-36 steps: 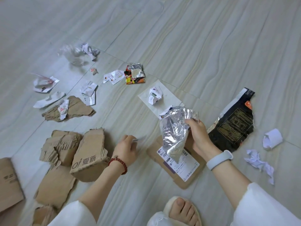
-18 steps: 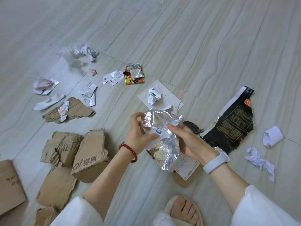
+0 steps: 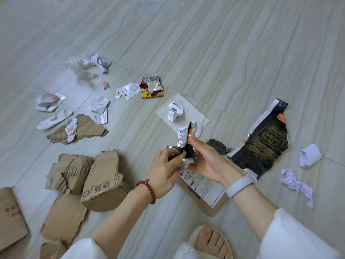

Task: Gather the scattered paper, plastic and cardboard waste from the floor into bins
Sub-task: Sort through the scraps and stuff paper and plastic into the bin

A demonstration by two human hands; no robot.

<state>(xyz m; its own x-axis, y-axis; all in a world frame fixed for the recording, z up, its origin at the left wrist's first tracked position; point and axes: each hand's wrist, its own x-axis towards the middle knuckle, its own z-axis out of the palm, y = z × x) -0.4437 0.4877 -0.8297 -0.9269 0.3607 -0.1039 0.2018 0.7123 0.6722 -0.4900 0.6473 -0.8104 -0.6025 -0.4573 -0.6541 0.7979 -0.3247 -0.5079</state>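
Foil wrapper [image 3: 188, 146], silver inside and black with orange marks outside, is folded up between both hands above the floor [image 3: 224, 53], near the middle of the scene. The left hand [image 3: 166, 171] curls its fingers round the wrapper's crumpled left end; the right hand [image 3: 207, 161] pinches the folded black edge between thumb and fingers. A red bead bracelet [image 3: 147, 191] is on the left wrist and a pale grey band [image 3: 240, 185] on the right.

Under the hands lies a flat cardboard piece [image 3: 201, 202] with a white shipping label [image 3: 203, 187]; "B62" and a barcode can be read on it, the smaller print cannot. To the left, a bent cardboard flap [image 3: 100, 184] carries printed Chinese characters reading "夏新". More torn cardboard [image 3: 65, 171] lies beside it, touching.

To the right lies a large black foil bag [image 3: 261, 141] with gold print too small to read. Beyond it are a white paper roll [image 3: 309, 155] and crumpled white paper [image 3: 295, 182]. Farther off lies a small red and yellow snack wrapper [image 3: 152, 88], with scattered printed paper scraps [image 3: 128, 90] and a clear plastic bag [image 3: 80, 66] to its left.
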